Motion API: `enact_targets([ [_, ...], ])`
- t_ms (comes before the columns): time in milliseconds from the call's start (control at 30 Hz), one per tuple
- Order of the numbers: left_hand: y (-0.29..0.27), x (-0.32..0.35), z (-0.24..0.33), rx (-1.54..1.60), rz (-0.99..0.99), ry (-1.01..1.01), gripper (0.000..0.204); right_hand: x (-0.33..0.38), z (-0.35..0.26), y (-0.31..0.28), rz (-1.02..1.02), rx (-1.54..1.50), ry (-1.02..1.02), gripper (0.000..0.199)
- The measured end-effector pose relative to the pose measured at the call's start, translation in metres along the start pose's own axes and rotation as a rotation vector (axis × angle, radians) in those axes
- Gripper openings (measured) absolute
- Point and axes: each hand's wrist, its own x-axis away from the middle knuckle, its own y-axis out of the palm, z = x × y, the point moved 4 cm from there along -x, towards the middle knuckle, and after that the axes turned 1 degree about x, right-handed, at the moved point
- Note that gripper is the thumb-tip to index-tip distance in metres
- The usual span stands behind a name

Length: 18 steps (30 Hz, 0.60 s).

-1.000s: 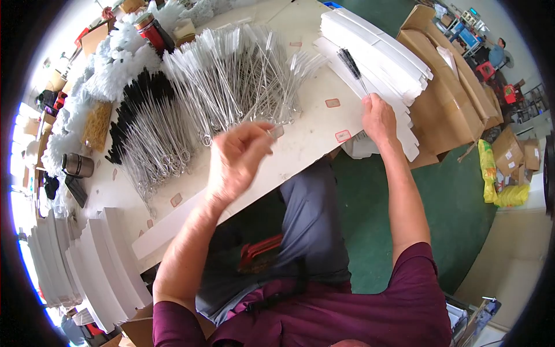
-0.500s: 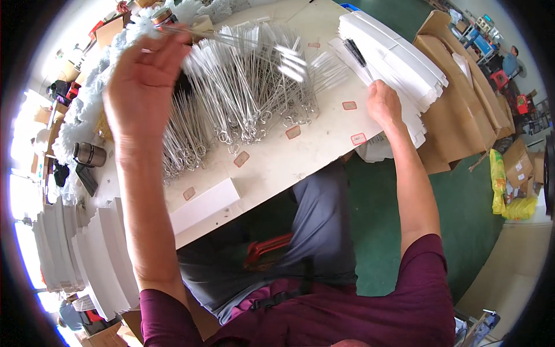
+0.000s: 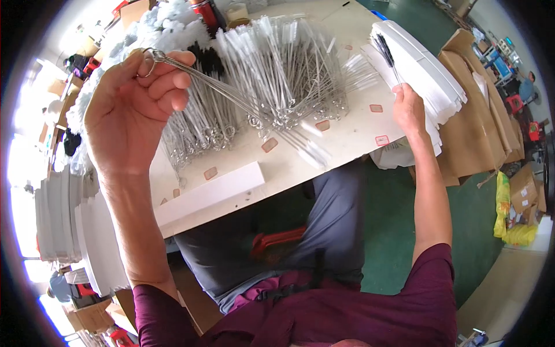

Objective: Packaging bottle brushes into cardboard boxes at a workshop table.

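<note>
My left hand (image 3: 130,98), raised over the left of the table, is closed on the looped ends of several wire tube brushes (image 3: 222,89). Their thin stems slant down to the right, and the white bristle tips hang close to the table's near edge. At the right, my right hand (image 3: 409,110) pinches the stem of a black-bristled tube brush (image 3: 384,49), which points up and away. Between the hands lies a big heap of white-bristled brushes (image 3: 283,52), loops facing me. Beside it on the left are brushes with black bristles (image 3: 209,59).
A long white box (image 3: 214,194) lies along the near edge of the table (image 3: 352,136). Stacked white cartons (image 3: 425,66) stand at the right, beside a large brown carton (image 3: 477,115). More folded white card (image 3: 101,243) is at the left. A dark red cylinder (image 3: 207,14) stands at the back.
The brushes in my left hand have swung down, their bristle tips dropping from above the heap toward the near edge. My right hand still holds the black brush. The whole view has shifted slightly.
</note>
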Motion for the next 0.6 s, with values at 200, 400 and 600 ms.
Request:
enact_targets([
  [200, 0.021, 0.025, -0.025, 0.176, -0.027, -0.113, 0.032, 0.07, -0.142, -0.021, -0.672, -1.017, -0.082, 0.037],
  [400, 0.024, 0.043, -0.069, 0.007, 0.156, -0.229, 0.02, 0.135, -0.216, -0.006, -1.165, -1.261, -0.187, 0.036],
  [600, 0.005, 0.071, -0.065, -0.218, 0.29, -0.202, 0.018, 0.174, -0.218, 0.011, -1.285, -1.338, -0.022, 0.034],
])
